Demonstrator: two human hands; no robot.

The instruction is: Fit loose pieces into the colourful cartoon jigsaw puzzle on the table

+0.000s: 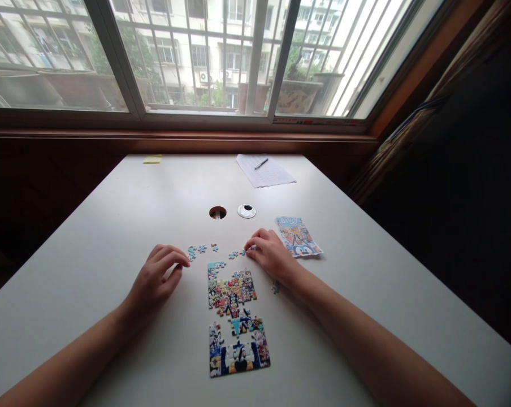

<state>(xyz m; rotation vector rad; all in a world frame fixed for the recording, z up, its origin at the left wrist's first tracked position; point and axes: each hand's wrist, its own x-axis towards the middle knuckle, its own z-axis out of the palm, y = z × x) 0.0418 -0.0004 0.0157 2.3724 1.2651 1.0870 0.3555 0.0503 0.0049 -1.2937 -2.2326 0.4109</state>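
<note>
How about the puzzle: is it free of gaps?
No, the white tabletop shows through gaps in the puzzle, and loose pieces lie beyond its far edge.

Your tabletop [128, 226] is white. Far left you've got yellow sticky notes [152, 160]; far side, right of centre, a paper sheet [276, 177] with a pen [262, 164] lying on it. Nearer you, mid-table: round hole [217, 213], with a pale round cover [246, 211] just right of it. Past the far edge, you see a window [284, 59], planters [298, 97] and a building [185, 59] outside. Curtain [440, 99] far right.
</note>
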